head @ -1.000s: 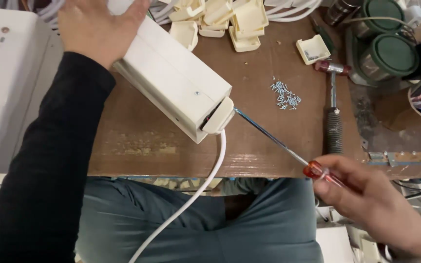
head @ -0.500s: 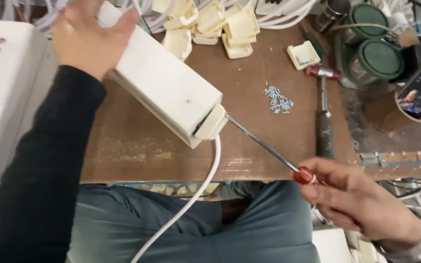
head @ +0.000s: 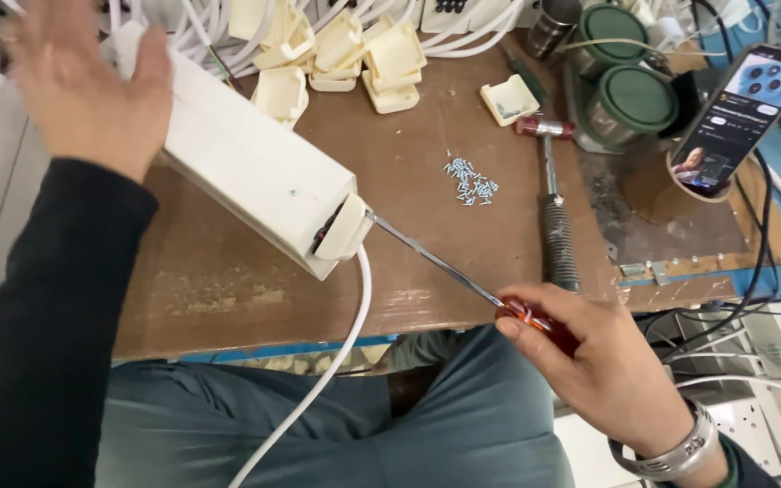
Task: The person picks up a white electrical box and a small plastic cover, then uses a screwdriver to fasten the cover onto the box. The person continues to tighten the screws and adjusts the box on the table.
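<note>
The one camera sits on my head, looking steeply down and close over the brown surface point(head: 463, 262), my lap showing at the near edge.

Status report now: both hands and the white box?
Left hand steadies white box. Right hand grips screwdriver, tip at end cap. Hammer, loose screws nearby, not blocking.

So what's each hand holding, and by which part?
Right hand grips the screwdriver by its red handle; left hand steadies the white box at its far end.
</note>
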